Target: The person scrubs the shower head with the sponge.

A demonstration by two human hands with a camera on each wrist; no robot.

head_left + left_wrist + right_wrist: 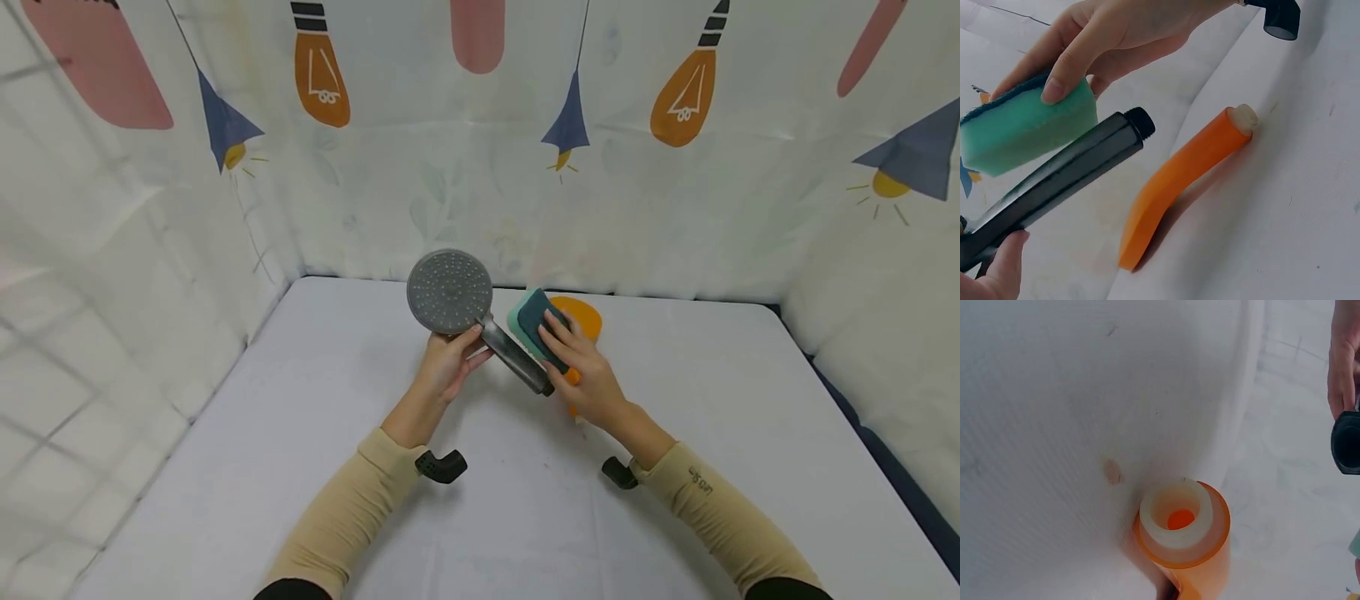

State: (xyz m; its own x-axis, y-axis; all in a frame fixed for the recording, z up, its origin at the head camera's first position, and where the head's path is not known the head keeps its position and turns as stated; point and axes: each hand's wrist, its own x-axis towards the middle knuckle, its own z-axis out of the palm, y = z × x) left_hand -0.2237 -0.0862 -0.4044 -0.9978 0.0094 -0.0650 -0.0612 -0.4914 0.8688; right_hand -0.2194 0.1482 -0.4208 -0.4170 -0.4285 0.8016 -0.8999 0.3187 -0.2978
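A grey hand shower (450, 292) is held up by the left hand (444, 371), which grips it at the neck. Its round, nozzle-dotted face is toward the head camera, and the handle slants down to the right, ending in a black threaded tip (1140, 123). The right hand (592, 379) holds a sponge (536, 325), light green with a dark teal scouring layer, close beside that handle; whether they touch I cannot tell. Partly hidden behind the right hand, an orange hand shower (585, 315) lies on the table, its handle (1175, 181) ending in a whitish hollow collar (1179, 512).
The white-covered table (517, 517) runs up to a printed fabric wall (465, 175) at the back, with fabric at both sides. A black wrist camera (441, 467) sits at the left cuff and another black wrist camera (619, 472) at the right.
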